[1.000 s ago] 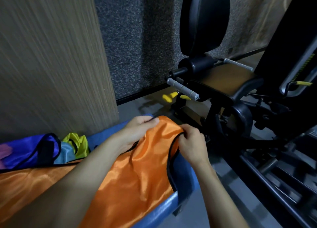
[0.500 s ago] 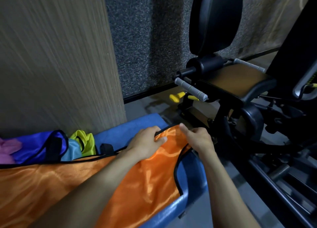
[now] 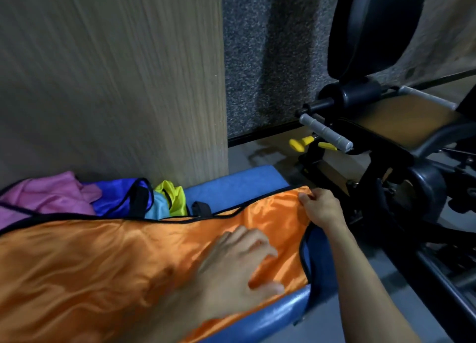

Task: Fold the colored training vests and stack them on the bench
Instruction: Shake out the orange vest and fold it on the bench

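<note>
The orange vest (image 3: 134,260) now lies spread along the blue bench (image 3: 231,185), its far end reaching almost to the bench's end. Half a second ago both hands were bunched together at that far end, pinching the black-trimmed edge; since then the left hand (image 3: 231,273) has let go and dropped back onto the middle of the cloth, while the right hand (image 3: 322,211) has stayed at the far corner. That reads as the vest having been pulled straight and now being smoothed flat, so a clean fold looks close but is not yet made.

The left hand's fingers (image 3: 260,247) are spread wide and lie flat on the orange cloth, pressing it to the bench and holding nothing. The right hand's fingers (image 3: 307,197) are curled narrow at the vest's far corner and appear to pinch the hem, though the exact grip is partly hidden by the hand itself.

Behind the orange vest, against the wooden panel (image 3: 116,85), the other vests wait unfolded in a heap: pink (image 3: 51,195), dark blue (image 3: 116,193), light blue (image 3: 158,208) and yellow (image 3: 173,195).
</note>
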Tool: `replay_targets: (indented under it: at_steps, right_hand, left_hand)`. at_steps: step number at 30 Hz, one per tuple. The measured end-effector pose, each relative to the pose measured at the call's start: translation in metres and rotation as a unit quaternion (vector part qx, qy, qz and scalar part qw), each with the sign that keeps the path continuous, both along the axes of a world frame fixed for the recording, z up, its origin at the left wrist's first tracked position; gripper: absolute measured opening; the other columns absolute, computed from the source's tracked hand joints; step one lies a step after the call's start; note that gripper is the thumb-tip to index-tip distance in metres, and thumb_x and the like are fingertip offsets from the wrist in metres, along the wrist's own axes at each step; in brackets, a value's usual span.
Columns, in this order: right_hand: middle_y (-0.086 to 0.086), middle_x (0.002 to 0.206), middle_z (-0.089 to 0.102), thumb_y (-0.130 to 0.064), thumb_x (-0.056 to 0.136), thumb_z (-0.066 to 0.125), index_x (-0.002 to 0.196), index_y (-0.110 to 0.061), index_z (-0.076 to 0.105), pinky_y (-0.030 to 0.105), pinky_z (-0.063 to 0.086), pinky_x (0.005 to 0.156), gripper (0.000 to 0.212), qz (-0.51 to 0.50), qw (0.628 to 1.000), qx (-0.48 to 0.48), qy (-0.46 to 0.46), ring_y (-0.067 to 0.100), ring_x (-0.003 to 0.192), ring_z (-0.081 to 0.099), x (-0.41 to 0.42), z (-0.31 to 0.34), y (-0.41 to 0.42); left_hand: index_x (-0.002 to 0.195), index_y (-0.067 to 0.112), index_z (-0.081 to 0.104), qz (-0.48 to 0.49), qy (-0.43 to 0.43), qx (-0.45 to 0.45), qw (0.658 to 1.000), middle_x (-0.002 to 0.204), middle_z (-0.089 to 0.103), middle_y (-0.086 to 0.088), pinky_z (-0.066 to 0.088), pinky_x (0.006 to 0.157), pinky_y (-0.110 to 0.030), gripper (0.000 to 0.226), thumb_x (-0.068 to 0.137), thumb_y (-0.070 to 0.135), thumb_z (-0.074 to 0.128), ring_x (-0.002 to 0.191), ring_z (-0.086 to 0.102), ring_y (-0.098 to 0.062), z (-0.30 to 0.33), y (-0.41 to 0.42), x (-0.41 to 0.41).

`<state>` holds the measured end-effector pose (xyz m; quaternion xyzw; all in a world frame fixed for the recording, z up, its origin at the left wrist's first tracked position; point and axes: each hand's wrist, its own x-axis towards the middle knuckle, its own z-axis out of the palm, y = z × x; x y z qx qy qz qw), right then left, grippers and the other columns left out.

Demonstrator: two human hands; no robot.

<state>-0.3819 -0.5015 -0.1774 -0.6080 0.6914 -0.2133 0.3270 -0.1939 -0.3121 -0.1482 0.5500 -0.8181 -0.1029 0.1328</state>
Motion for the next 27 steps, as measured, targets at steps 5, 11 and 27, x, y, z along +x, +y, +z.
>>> replay_targets:
  at_steps: [5,11,27]
  right_hand:
    - [0.017,0.121,0.069,-0.033,0.094,0.069,0.125,-0.001,0.065,0.04,0.048,0.096,0.044,-0.023,0.996,-0.073,-0.042,0.038,0.117,0.061,0.003,0.014,0.01]
    - [0.023,0.128,0.064,-0.031,0.098,0.062,0.13,-0.003,0.059,0.048,0.047,0.101,0.042,-0.044,0.989,-0.138,-0.039,0.041,0.121,0.059,-0.017,0.04,0.017]
    - [0.001,0.113,0.073,-0.024,0.097,0.063,0.115,-0.016,0.071,0.027,0.046,0.097,0.021,0.369,0.915,-0.164,-0.011,0.018,0.109,0.065,0.112,0.061,0.109]
  left_hand:
    - [0.122,0.035,0.053,-0.027,-0.066,-0.02,0.997,0.121,0.048,0.014,0.047,0.093,-0.033,0.045,0.087,0.063,0.05,0.11,0.047,-0.013,-0.015,0.036,-0.012]
    - [0.11,0.029,0.062,0.011,0.15,0.004,0.989,0.11,0.059,0.01,0.048,0.086,-0.028,0.017,0.101,0.039,0.052,0.103,0.057,-0.009,-0.001,0.046,-0.042]
    - [0.105,0.019,0.07,0.323,-0.225,-0.114,0.912,0.097,0.066,-0.001,0.038,0.088,-0.048,0.054,0.079,0.066,0.064,0.098,0.056,-0.031,0.027,0.052,0.112]
